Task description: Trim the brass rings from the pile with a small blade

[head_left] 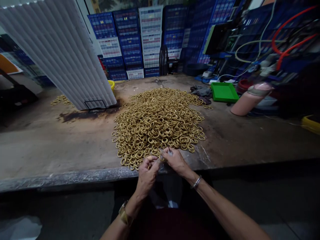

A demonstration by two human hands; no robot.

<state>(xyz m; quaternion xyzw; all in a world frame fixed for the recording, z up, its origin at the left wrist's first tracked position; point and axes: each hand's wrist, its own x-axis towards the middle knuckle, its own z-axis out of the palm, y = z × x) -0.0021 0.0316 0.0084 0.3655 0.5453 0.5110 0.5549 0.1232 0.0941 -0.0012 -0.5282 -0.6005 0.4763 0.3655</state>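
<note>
The brass-coloured rings (160,120) were heaped loose on the worktop (230,140), spread from its near edge towards its far edge; a smaller cluster (60,99) was seen farther left, beside the ribbed panel (62,50). Which, if any, were finished could not be told. At the near edge, a single ring (161,159) appeared to be pinched by the right hand (176,160). The left hand (147,173) was held just beside it, fingers curled towards the thumb; whether anything was gripped there could not be told. Both forearms were angled inward.
</note>
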